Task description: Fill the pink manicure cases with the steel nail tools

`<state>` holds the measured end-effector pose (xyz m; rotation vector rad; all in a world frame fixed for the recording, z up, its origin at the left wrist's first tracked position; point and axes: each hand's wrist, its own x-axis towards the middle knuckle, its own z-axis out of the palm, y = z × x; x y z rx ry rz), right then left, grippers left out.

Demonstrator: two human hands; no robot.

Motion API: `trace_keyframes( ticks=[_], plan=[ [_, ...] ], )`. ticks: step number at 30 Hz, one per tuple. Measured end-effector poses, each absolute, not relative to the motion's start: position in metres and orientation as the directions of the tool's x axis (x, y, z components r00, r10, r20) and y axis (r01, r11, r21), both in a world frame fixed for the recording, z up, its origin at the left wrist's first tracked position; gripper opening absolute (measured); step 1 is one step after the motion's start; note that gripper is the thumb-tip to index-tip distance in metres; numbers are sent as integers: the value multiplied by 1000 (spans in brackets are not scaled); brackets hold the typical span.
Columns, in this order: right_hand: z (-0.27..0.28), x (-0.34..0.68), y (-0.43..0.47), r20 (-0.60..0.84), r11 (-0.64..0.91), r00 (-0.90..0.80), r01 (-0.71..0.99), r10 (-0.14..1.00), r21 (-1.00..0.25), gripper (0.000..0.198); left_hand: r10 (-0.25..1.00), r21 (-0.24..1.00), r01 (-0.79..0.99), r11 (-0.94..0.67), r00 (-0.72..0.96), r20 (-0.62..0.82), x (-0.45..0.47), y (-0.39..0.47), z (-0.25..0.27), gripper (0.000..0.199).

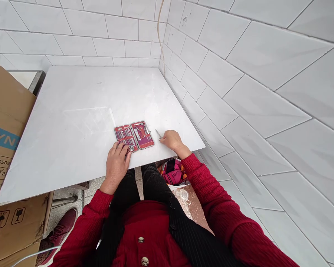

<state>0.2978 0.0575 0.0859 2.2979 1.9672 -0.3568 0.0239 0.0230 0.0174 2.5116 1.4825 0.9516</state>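
An unfolded manicure set case [137,149], red inside, lies near the front edge of the white table [80,89]. Slim metal tools sit in rows in its left half, and more tools, including a shiny nail clipper [139,137], fill the right half. My left hand [117,160] rests with its fingers loosely extended on the case's lower left corner, its thumb apart from the fingers. To the right of the case, my right hand [172,141] pinches a thin metal manicure tool [157,132] just over the tabletop. The tool's exact kind is too small to tell.
Tiled walls [228,74] border the table behind and on the right. Cardboard boxes [13,230] stand at the left. Below the front edge are a bag with pink cloth [174,176] and clear round containers [181,194]. A cable [159,33] hangs in the corner.
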Motion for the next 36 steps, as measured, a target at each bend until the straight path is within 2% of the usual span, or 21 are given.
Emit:
trace_keyframes(
  ticks=[10, 25, 36],
  plan=[
    [103, 259, 38, -216, -39, 7, 989, 976, -142, 22, 817, 358, 771, -527, 343, 464, 24, 23, 17, 37],
    [103, 236, 39, -284, -34, 15, 997, 959, -63, 25, 807, 362, 763, -536, 335, 487, 24, 22, 15, 36],
    [97, 230, 47, -279, -128, 93, 985, 956, -111, 31, 813, 374, 757, -536, 343, 472, 23, 23, 15, 35]
  ],
)
